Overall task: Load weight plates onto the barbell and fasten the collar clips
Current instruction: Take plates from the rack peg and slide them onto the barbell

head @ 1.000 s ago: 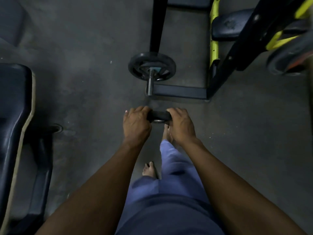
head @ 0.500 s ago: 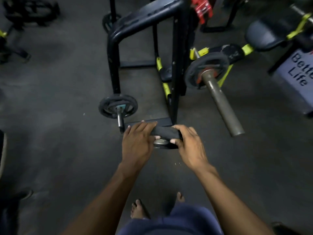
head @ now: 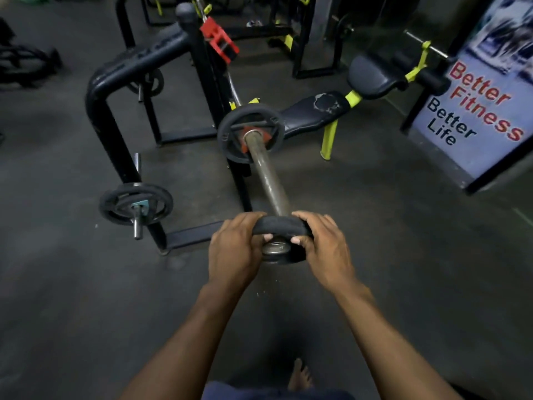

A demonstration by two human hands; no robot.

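A small black weight plate (head: 281,226) is held upright at the near end of the barbell sleeve (head: 268,180), its steel-ringed hole at the sleeve tip. My left hand (head: 233,249) grips its left rim and my right hand (head: 326,249) grips its right rim. Further up the sleeve sits a larger black plate (head: 230,137) with a red centre. A red collar clip (head: 219,43) hangs on the rack upright behind it.
The black rack frame (head: 115,79) stands to the left, with a storage peg holding a black plate (head: 135,203) low at its base. A black and yellow bench (head: 317,111) lies behind the bar. A "Better Fitness Better Life" sign (head: 476,116) stands at the right.
My hands have lifted the small plate from low over the floor and carried it right, up to the end of the barbell sleeve. My view has risen to the rack and bar.
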